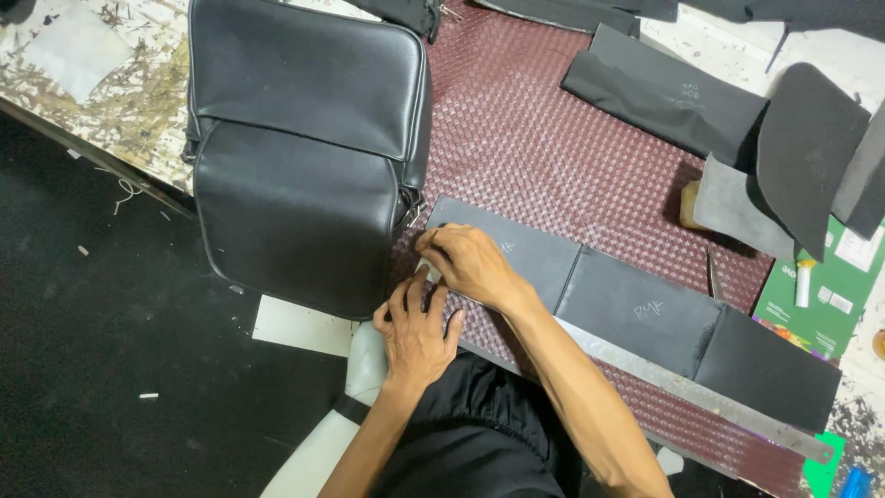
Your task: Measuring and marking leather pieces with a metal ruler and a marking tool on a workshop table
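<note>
1. The black leather bag (pixel 309 148) looks fully assembled, with its flap shut. It lies on the woven maroon mat (pixel 553 138), its lower end hanging over the table edge.
2. What appears left is work on the flat pieces. A row of dark grey panels (pixel 636 309) lies just right of the bag, uncut and unfolded, with a long metal ruler (pixel 682 387) along the near edge.
3. The right hand (pixel 470 263) presses on the corner of the nearest panel, fingers curled around a small pale object (pixel 429 270); what it is cannot be told.
4. The left hand (pixel 415 332) sits just below, fingers bent and touching the same spot, holding nothing else that can be seen.
5. Two panels carry faint chalk marks.
6. At the right edge lies a green printed card (pixel 825 314) with a small white tube (pixel 805 281) on it. Black foam shapes (pixel 811 148) are stacked above.
</note>
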